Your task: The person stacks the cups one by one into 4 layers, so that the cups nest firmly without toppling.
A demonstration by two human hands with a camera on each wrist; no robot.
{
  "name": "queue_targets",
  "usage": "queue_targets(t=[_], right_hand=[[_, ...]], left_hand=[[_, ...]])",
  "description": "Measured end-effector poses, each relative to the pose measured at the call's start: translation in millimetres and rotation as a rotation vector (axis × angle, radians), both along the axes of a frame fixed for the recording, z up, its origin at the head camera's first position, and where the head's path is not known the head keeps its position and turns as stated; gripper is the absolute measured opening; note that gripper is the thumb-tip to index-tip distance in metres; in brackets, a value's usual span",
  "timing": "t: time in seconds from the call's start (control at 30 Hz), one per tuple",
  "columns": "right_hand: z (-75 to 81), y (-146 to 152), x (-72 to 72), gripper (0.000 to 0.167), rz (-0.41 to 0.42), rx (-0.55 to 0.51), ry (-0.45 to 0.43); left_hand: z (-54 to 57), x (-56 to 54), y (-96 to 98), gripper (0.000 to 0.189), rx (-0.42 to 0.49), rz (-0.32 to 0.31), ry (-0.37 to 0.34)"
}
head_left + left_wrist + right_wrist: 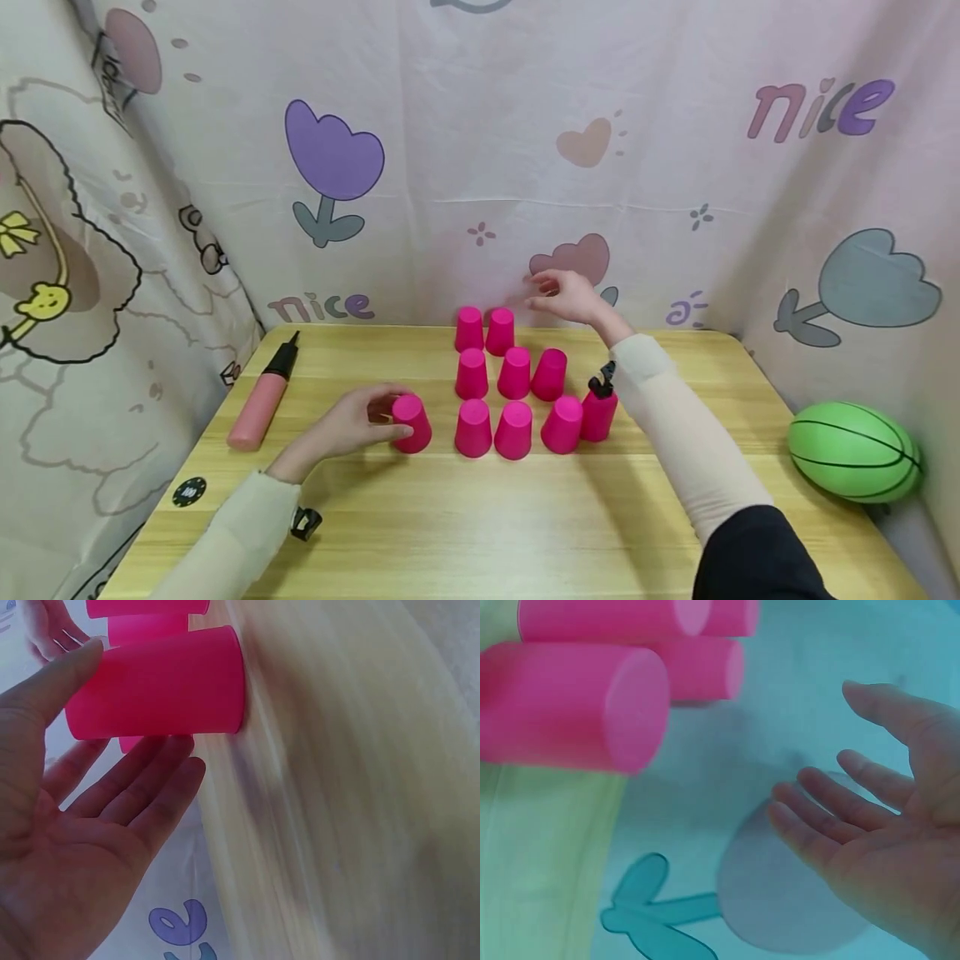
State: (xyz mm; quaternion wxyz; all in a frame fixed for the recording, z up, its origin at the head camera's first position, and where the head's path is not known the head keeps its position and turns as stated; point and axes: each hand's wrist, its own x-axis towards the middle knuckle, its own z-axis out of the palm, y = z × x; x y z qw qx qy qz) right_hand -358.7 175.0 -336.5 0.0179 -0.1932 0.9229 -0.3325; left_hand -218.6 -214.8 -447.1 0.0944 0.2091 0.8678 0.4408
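Note:
On the left of the table my left hand (358,419) holds an upside-down pink plastic cup (414,425) by its side. The left wrist view shows the thumb on one side of this cup (157,686) and the fingers on the other. My right hand (570,296) hangs in the air behind and above the cups. Its fingers (829,810) are loosely spread and hold nothing. More upside-down pink cups stand in loose rows: a back pair with one cup (500,332), a middle row with one (514,372), and a front row with one (473,428).
A pink hand pump (258,408) with a black nozzle lies at the table's left. Near the left edge is a black round chip (189,492). A green ball (855,452) sits at the right edge. A printed curtain (450,167) hangs behind the wooden table (450,525).

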Motion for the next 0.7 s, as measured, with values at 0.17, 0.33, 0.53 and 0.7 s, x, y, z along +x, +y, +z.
queue_targets(t=[0.17,0.33,0.53,0.7], right_hand=[[5.9,27,28.2,0.054,-0.012,-0.137,0.029],[-1.1,53,58.1,0.047,-0.052,-0.243,0.064],[-24.2,74,89.2,0.056,-0.080,-0.302,0.069],[-47.3,85,113.0,0.057,-0.090,-0.310,0.052]], left_hand=[[-4.1,-0.7,0.7,0.057,0.022,0.052,-0.017],[-8.7,-3.7,3.9,0.056,0.072,0.115,0.019],[-7.5,-13.0,9.0,0.055,0.126,0.187,0.077],[-4.1,-26.0,13.2,0.056,0.151,0.219,0.108]])
